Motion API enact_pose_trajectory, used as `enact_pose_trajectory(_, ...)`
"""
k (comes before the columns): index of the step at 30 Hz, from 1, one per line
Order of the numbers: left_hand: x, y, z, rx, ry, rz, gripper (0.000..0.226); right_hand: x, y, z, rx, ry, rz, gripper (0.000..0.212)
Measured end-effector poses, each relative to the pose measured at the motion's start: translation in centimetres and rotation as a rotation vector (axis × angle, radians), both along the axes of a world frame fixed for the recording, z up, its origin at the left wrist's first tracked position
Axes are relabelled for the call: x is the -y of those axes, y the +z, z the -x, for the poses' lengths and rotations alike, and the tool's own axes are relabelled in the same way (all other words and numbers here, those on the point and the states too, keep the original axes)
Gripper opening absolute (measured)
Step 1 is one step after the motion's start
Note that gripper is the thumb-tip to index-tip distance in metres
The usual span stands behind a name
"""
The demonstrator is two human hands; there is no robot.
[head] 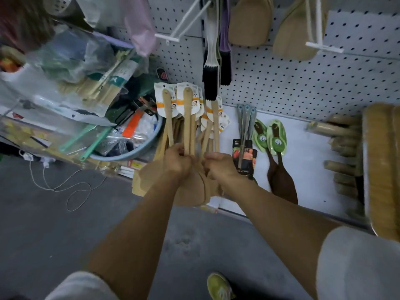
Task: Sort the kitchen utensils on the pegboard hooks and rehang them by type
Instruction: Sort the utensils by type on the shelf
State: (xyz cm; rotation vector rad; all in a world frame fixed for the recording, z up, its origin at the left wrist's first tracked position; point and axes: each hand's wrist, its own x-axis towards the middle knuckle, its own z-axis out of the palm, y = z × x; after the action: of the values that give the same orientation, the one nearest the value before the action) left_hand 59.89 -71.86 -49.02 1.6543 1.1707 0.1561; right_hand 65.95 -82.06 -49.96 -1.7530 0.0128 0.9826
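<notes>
Two hands share one bundle of wooden spatulas (190,131), held handles-up in front of the pegboard (303,83), low over the front edge of the white shelf (303,169). Left hand (176,162) is clamped round several handles; right hand (218,166) grips the rest, just beside it.

Risks, left to right: clutter in the blue basin (129,152) sits near the bundle and could snag a label card; a loose handle could slip between the hands onto the floor; dark wooden spoons (281,176) overhang the shelf edge, easily knocked.

Hard to read: spatula blades hidden behind the wrists; count uncertain; right-edge bundles blurred.
</notes>
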Motion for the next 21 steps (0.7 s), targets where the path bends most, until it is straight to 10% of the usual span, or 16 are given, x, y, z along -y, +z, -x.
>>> enact_pose_trajectory(16,-3.0,-5.5,-1.4,-0.128,-0.205,-0.298,0.058,-1.4,-1.6,-1.5,0.033,0.419,0.044,0.041)
enact_pose_trajectory(21,-1.9,-4.8,-1.6,-0.236,-0.284,-0.449,0.058,1.0,-3.0,-1.7,0.182,0.241,0.059,0.034)
